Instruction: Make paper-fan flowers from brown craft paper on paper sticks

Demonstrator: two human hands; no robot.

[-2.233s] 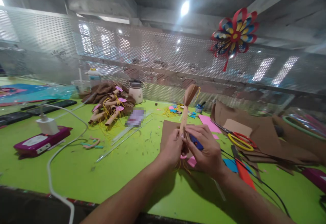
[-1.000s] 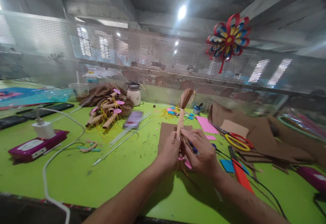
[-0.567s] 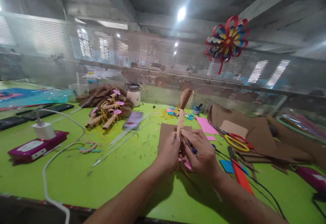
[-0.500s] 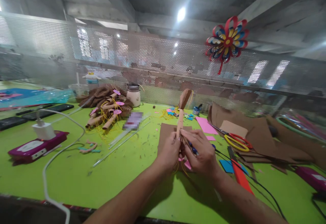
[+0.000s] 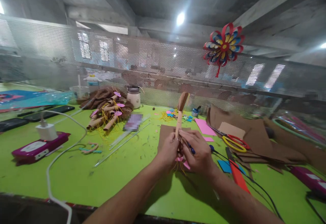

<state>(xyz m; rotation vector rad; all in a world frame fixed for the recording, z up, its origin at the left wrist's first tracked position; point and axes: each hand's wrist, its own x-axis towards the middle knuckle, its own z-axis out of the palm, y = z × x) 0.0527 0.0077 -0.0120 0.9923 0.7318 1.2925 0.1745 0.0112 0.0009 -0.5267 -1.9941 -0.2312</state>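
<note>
In front of me, a rolled brown paper tube [image 5: 179,120] stands nearly upright, its top flaring into a darker crumpled paper end. My left hand [image 5: 169,149] is closed around its lower part. My right hand [image 5: 198,149] presses fingertips against the same lower part, and a blue corded tool [image 5: 191,148] lies in its grip; the working end is hidden by the fingers. Below the hands hang pink paper tags [image 5: 186,165] and yellow strings. A flat brown paper sheet [image 5: 165,134] lies behind and under the hands.
Finished-looking rolls [image 5: 110,123] with pink tags lie heaped at left. Clear sticks [image 5: 119,147], a white cable [image 5: 48,179] and a purple power strip [image 5: 40,145] are nearer. To the right are scissors [image 5: 234,144], brown sheets [image 5: 259,132], pink paper [image 5: 203,126] and an orange-handled cutter [image 5: 239,176].
The view has shifted slightly. Both hands stay on the paper tube, with the right fingers a little more closed in around it and the tool.
</note>
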